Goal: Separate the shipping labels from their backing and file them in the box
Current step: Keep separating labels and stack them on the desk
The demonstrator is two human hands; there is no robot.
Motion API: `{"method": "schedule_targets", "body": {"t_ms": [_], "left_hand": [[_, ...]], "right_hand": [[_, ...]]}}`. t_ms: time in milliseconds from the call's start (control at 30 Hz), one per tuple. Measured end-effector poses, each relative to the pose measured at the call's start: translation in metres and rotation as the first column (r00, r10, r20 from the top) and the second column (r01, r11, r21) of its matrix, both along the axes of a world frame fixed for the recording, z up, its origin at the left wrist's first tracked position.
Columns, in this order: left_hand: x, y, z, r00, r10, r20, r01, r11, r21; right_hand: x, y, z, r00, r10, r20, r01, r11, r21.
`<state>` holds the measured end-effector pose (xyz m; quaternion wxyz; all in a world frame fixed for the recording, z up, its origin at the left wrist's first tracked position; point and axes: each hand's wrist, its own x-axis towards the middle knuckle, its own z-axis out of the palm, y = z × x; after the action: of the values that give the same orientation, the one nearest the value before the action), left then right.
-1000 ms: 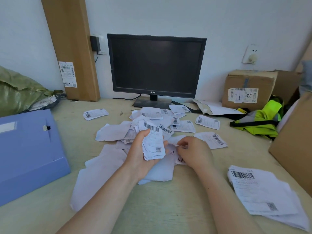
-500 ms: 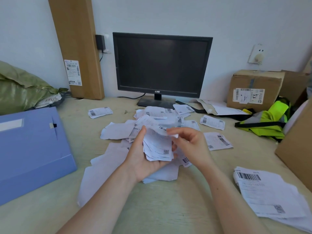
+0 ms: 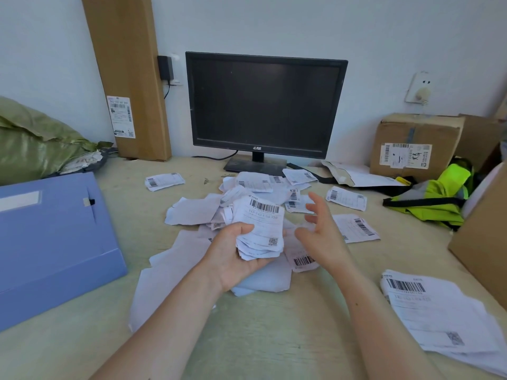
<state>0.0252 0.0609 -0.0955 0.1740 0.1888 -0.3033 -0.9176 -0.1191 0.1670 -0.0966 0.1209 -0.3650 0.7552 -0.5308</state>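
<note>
Nearest, a bare strip of the pale surface (image 3: 247, 338) lies between the two forearms, with a loose stack of labels (image 3: 439, 311) at the near right edge. The left hand (image 3: 233, 256) holds a wad of shipping labels (image 3: 260, 229) above the surface, its fingers (image 3: 244, 229) curled and pressed around the wad. The right hand (image 3: 321, 234) hovers just beside it, fingers spread and holding nothing. Beneath both hands, blank backing sheets (image 3: 170, 275) and more labels spread in a heap. At the left edge the blue file box (image 3: 55, 242) lies closed, so I cannot tell what it contains. Open room remains between the box and the heap. Farther back stand a dark monitor (image 3: 263, 105), a sealed cardboard box (image 3: 417, 144) and a yellow-green vest (image 3: 439, 196) on the right, and a green sack (image 3: 35, 141) on the left.
</note>
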Motion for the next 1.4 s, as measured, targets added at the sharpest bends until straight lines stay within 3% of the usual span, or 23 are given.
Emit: {"method": "schedule_targets", "body": {"t_ms": [100,167,433,533,600,667,733,800,900,1033,1133,1233,1300,1367,1400], "left_hand": [[-0.001,-0.002,-0.001,1.000,0.024,0.016,-0.023,0.999,-0.032],[-0.001,-0.002,-0.002,0.999,0.044,0.031,-0.042,0.998,-0.051],[-0.002,-0.005,-0.001,0.995,0.080,0.063,-0.071,0.989,-0.133],[-0.001,-0.005,-0.001,0.995,0.061,0.081,-0.046,0.983,-0.175],[-0.001,-0.005,-0.001,0.994,0.017,0.111,0.004,0.982,-0.189],[-0.003,-0.005,-0.003,0.988,-0.046,0.147,0.072,0.982,-0.174],[-0.005,-0.003,0.000,0.982,-0.107,0.157,0.130,0.981,-0.146],[-0.002,0.002,0.005,0.981,-0.146,0.131,0.156,0.985,-0.070],[-0.003,0.009,0.009,0.983,-0.170,0.065,0.173,0.984,-0.046],[-0.001,0.008,0.007,0.983,-0.185,0.015,0.185,0.983,0.014],[-0.002,0.003,0.001,0.977,-0.214,-0.001,0.214,0.977,-0.001],[-0.006,0.002,-0.005,0.985,-0.170,-0.011,0.170,0.985,-0.038],[-0.006,0.001,-0.005,0.991,-0.132,0.000,0.131,0.990,-0.050],[-0.005,0.002,-0.004,0.995,-0.097,0.017,0.098,0.992,-0.080],[-0.005,0.002,-0.003,0.995,-0.092,0.025,0.094,0.992,-0.089]], "right_hand": [[-0.005,0.003,-0.003,0.995,-0.086,-0.046,0.093,0.982,0.163],[-0.005,0.004,-0.003,0.987,-0.136,-0.081,0.149,0.974,0.173],[-0.009,0.007,0.007,0.943,-0.317,-0.101,0.294,0.936,-0.193],[0.001,0.004,0.013,0.921,-0.317,-0.226,0.223,0.906,-0.360],[0.010,-0.001,0.015,0.840,-0.326,-0.434,0.120,0.891,-0.437],[0.017,-0.006,0.015,0.726,-0.331,-0.602,0.017,0.885,-0.466],[0.026,-0.010,0.013,0.719,-0.254,-0.647,-0.068,0.901,-0.429],[0.035,-0.012,0.009,0.796,-0.125,-0.593,-0.135,0.918,-0.374],[0.044,-0.015,0.009,0.919,0.038,-0.392,-0.186,0.919,-0.348],[0.042,-0.012,0.008,0.951,0.168,-0.259,-0.247,0.918,-0.309],[0.036,-0.010,0.011,0.979,0.157,-0.132,-0.197,0.894,-0.402],[0.027,-0.009,0.010,0.998,-0.030,-0.063,-0.003,0.882,-0.470],[0.011,-0.004,0.003,0.973,-0.207,-0.103,0.156,0.916,-0.370],[-0.009,0.005,-0.007,0.905,-0.325,-0.275,0.309,0.946,-0.100],[-0.018,0.008,-0.012,0.861,-0.326,-0.391,0.388,0.917,0.090]]}}
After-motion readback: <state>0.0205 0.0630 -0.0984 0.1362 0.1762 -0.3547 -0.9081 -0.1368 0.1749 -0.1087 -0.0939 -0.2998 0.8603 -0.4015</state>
